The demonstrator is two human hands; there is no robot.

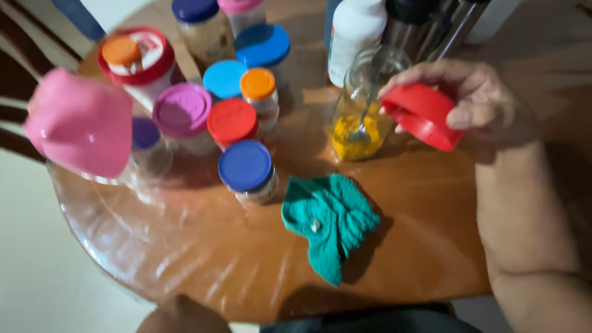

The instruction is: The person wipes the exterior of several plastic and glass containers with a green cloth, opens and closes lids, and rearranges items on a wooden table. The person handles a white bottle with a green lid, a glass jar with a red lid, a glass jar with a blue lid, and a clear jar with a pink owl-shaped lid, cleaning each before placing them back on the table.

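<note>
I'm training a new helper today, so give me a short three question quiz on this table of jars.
1. True or false: the right hand holds a red lid.
2. What lies on the table nearest the person? A) a green cloth B) a plate C) a knife
3. What stands inside the open glass jar?

Key
1. True; it is gripped by its rim beside the open jar.
2. A, the crumpled green cloth.
3. A metal spoon, its bowl down in yellow powder.
</note>
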